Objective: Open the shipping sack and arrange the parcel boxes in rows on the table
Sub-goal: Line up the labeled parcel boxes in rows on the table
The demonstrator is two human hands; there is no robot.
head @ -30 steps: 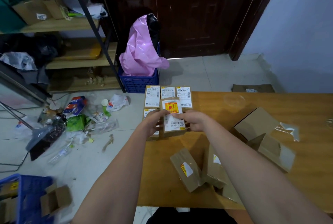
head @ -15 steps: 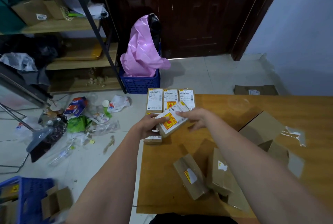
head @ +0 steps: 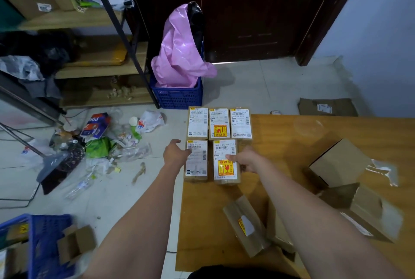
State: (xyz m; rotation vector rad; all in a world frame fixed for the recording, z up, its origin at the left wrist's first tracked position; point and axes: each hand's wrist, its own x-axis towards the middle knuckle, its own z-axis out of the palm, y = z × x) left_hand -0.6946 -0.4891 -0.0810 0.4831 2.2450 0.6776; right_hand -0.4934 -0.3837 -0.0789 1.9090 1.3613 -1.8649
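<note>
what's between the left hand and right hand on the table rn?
In the head view, two label-up brown parcel boxes lie side by side: the white-labelled box by the left hand, and the yellow-stickered box that the right hand touches.

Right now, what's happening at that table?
A person is laying labelled parcel boxes in rows at the table's far left corner. Three sit in the back row. The right hand holds the second front-row box in place; the left hand rests against the first. More boxes lie loose nearer the person.
</note>
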